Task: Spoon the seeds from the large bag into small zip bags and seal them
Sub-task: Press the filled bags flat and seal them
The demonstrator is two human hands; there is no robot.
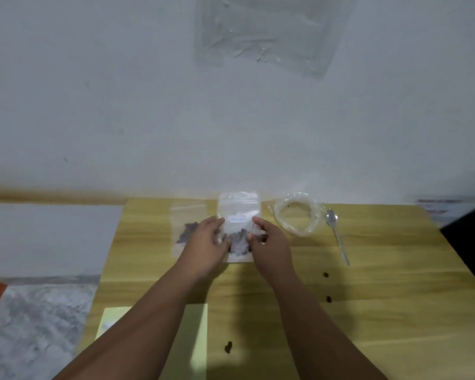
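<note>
Forearms (148, 325) overlap yellow sheet (199, 335); left hand (206, 239), right hand (270, 242) grip blurred zip bag (239, 208), seeds (237, 242) half hidden.

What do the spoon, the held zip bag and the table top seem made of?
Spoon: likely metal, silvery with a bright sheen. Zip bag: thin clear plastic, glossy; the dark seeds show through it. Table: wood or wood-look laminate, pale yellow with grain lines, matte; which one is unclear.
</note>
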